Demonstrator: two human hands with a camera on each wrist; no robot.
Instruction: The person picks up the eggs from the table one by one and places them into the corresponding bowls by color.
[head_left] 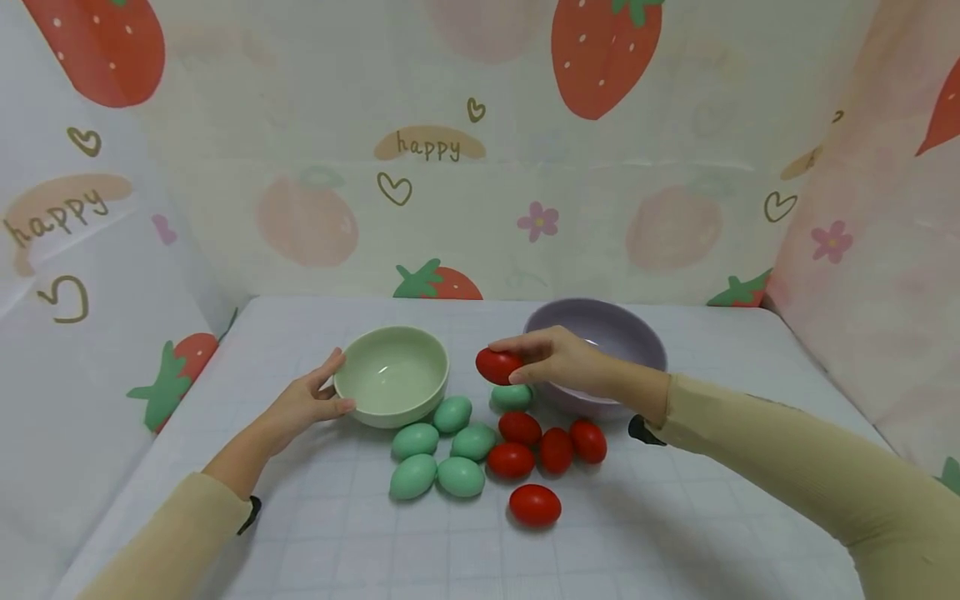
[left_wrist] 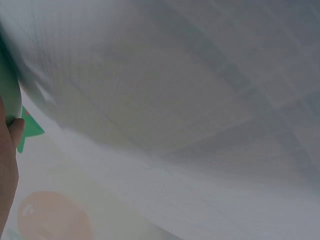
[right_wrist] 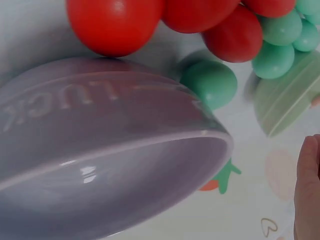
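Note:
My right hand pinches a red egg between thumb and fingers, raised above the table between the two bowls. At the left, my left hand holds the side of a light green bowl, thumb near the front and fingers by the rim. The bowl's inside shows nothing in it. Behind my right forearm stands a purple bowl, partly hidden by that arm. Below the held egg lies a green egg. Several more green eggs and red eggs lie in front of the bowls.
White, faintly checked cloth covers the table. A printed strawberry curtain encloses the back and both sides. In the right wrist view, the purple bowl's wall bears raised letters and stands close to the eggs.

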